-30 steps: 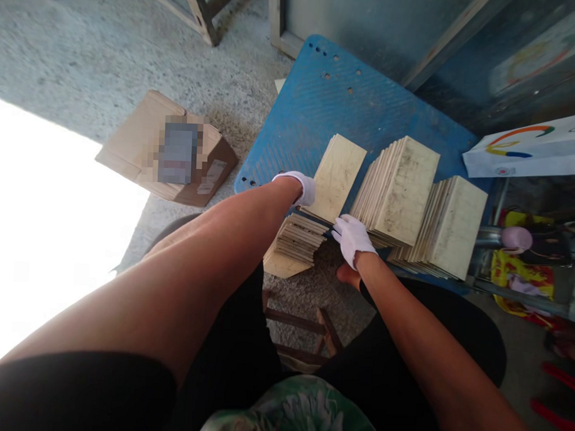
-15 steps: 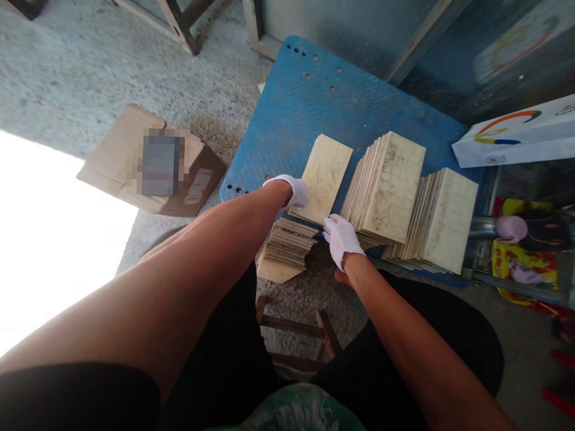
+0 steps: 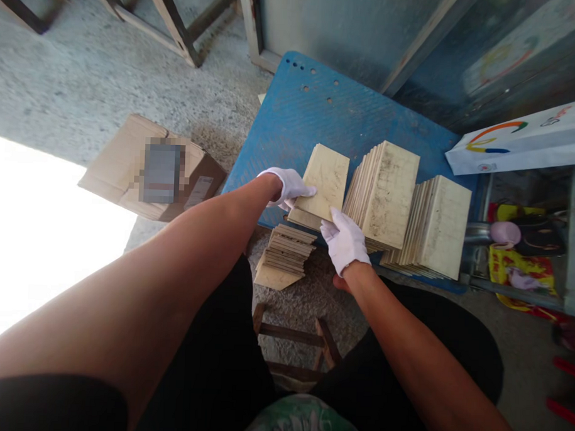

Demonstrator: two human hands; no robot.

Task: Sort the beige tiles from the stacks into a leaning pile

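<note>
Blue platform (image 3: 314,109) on concrete, three leaning stacks of pale boards on it. Leftmost thin stack (image 3: 322,185) gripped at near left edge by gloved left hand (image 3: 285,185), fingers curled on it; right hand (image 3: 344,240) (also gloved) fingers closed at its bottom corner. Small flat pile (image 3: 286,253) on floor below.

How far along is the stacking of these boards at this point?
Done: two thick leaning rows of boards stand on the blue platform. In hand: the left hand and right hand both grip a thin batch of boards next to those rows. Left: a stack of boards on the floor below the platform edge.
</note>
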